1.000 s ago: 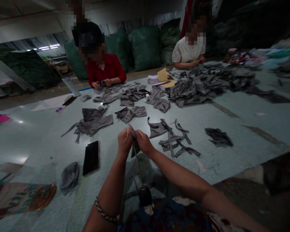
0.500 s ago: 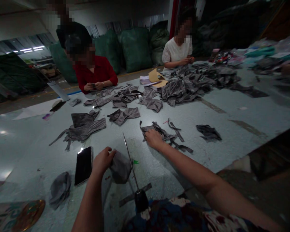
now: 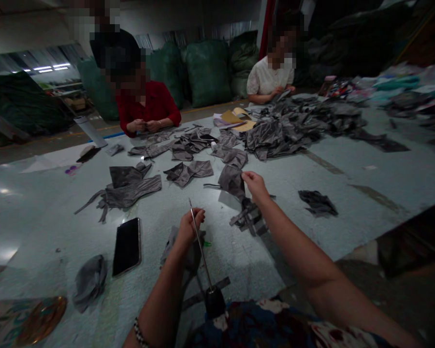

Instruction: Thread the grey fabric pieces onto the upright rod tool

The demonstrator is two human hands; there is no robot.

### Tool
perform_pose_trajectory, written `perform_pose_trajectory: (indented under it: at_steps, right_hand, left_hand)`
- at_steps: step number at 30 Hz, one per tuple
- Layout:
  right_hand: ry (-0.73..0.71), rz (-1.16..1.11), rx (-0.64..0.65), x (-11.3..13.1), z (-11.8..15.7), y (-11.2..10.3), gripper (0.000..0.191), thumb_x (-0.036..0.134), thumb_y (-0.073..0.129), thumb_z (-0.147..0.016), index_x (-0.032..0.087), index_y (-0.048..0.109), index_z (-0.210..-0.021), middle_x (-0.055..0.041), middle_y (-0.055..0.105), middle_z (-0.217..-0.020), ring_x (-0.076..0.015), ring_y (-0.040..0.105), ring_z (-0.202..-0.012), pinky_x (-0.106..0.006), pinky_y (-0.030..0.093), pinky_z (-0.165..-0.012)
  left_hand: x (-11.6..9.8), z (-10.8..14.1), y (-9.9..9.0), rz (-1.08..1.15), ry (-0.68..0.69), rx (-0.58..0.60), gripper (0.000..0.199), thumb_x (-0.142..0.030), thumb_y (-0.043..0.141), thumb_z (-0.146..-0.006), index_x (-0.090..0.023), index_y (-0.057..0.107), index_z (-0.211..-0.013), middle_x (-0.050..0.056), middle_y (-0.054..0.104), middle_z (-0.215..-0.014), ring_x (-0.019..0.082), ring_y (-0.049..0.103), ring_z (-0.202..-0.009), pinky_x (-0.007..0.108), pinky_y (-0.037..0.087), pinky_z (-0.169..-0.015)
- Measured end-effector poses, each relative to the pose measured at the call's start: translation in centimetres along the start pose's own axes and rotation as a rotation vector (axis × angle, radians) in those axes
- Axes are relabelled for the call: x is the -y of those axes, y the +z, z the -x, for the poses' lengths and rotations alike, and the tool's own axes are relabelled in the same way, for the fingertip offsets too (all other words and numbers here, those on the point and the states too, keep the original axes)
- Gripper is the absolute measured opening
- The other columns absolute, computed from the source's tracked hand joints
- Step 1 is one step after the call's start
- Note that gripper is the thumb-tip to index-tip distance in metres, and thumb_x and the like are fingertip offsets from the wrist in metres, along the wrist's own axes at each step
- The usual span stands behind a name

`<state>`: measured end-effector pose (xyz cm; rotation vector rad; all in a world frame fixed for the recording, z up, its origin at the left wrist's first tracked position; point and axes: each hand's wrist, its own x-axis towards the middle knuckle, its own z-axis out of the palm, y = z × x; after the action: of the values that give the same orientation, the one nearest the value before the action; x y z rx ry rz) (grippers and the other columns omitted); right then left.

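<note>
Grey satin fabric piece [image 3: 232, 180] hanging from our right hand [image 3: 254, 187], whose fingers pinch its edge above a tangle of grey strips [image 3: 248, 220] on the pale green tabletop [image 3: 275, 251]. Our left hand [image 3: 190, 227] curls closed around a thin steel rod [image 3: 199, 246] with a black base [image 3: 214, 302], near a black smartphone [image 3: 126, 246].

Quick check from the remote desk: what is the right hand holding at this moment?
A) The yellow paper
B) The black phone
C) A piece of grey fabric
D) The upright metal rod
C. The right hand pinches the top edge of a grey fabric piece, which hangs from its fingers above the table, and the black phone lies well away from it.
</note>
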<state>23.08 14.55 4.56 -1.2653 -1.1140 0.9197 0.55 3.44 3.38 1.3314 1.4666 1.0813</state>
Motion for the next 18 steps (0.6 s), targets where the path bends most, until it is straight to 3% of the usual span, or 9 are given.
perform_pose_trajectory:
  at_steps: [4,7,9,12,14,16,17,18]
  right_hand:
    - [-0.041,0.02,0.138,1.7,0.7,-0.2,0.025,0.038,0.054,-0.067,0.015,0.06,-0.077,0.0008,0.06,-0.069,-0.0115,0.051,-0.064,-0.024,0.039,-0.063]
    - [-0.164,0.202,0.254,2.4,3.6,1.8,0.021,0.032,0.051,-0.071,0.015,0.062,-0.076,-0.0019,0.062,-0.073,-0.0134,0.054,-0.071,-0.026,0.04,-0.069]
    - [-0.295,0.353,0.357,2.5,5.9,3.3,0.019,0.027,0.049,-0.074,0.015,0.063,-0.076,-0.0042,0.063,-0.079,-0.0151,0.055,-0.077,-0.028,0.04,-0.075]
    - [-0.444,0.431,0.752,2.9,8.1,4.3,0.017,0.024,0.05,-0.075,0.016,0.065,-0.075,-0.0043,0.064,-0.08,-0.0157,0.055,-0.082,-0.029,0.04,-0.08]
    - [-0.397,0.363,0.974,3.4,7.8,3.6,0.022,0.027,0.046,-0.079,0.018,0.066,-0.084,-0.0034,0.064,-0.085,-0.0148,0.056,-0.085,-0.028,0.041,-0.08]
    - [-0.259,0.377,0.963,3.8,6.3,1.4,0.03,0.031,0.04,-0.083,0.019,0.062,-0.099,-0.0043,0.064,-0.092,-0.0152,0.056,-0.089,-0.03,0.042,-0.082]
    - [-0.198,0.465,0.861,3.7,5.2,-0.2,0.032,0.032,0.038,-0.084,0.019,0.06,-0.104,-0.0059,0.063,-0.096,-0.0165,0.055,-0.092,-0.034,0.04,-0.085]
    - [-0.137,0.624,0.668,3.5,4.2,-2.1,0.033,0.031,0.038,-0.084,0.017,0.06,-0.104,-0.0087,0.062,-0.1,-0.0188,0.053,-0.096,-0.038,0.037,-0.088]
  left_hand:
    - [-0.6,-0.8,1.3,0.304,-0.085,0.035,0.032,-0.044,0.056,-0.07,-0.015,0.06,-0.084,0.007,0.061,-0.077,0.016,0.057,-0.071,0.023,0.041,-0.055]
    - [-1.4,-1.5,2.7,0.575,-0.163,0.078,0.042,-0.047,0.061,-0.066,-0.016,0.058,-0.094,0.009,0.062,-0.091,0.017,0.059,-0.078,0.024,0.043,-0.06]
    - [-1.7,-1.7,3.5,0.685,-0.188,0.108,0.044,-0.047,0.063,-0.064,-0.015,0.057,-0.095,0.008,0.062,-0.09,0.017,0.059,-0.076,0.024,0.044,-0.061]
    - [-1.4,-1.8,4.1,0.743,-0.215,0.052,0.035,-0.04,0.068,-0.06,-0.013,0.058,-0.08,0.004,0.062,-0.072,0.013,0.057,-0.064,0.022,0.043,-0.057]
    - [-0.9,-1.9,3.8,0.757,-0.272,-0.036,0.028,-0.032,0.07,-0.057,-0.013,0.056,-0.072,0.001,0.06,-0.062,0.012,0.055,-0.055,0.022,0.042,-0.053]
    - [-0.6,-1.8,3.1,0.772,-0.328,-0.104,0.023,-0.028,0.069,-0.057,-0.014,0.055,-0.07,0.001,0.06,-0.06,0.012,0.056,-0.053,0.023,0.044,-0.052]
    - [-0.6,-1.8,2.6,0.786,-0.345,-0.124,0.021,-0.026,0.067,-0.058,-0.014,0.055,-0.07,0.001,0.06,-0.061,0.013,0.057,-0.054,0.023,0.045,-0.053]
    - [-0.6,-1.7,2.1,0.803,-0.355,-0.134,0.02,-0.024,0.067,-0.059,-0.014,0.055,-0.071,0.002,0.061,-0.062,0.014,0.058,-0.055,0.024,0.046,-0.053]
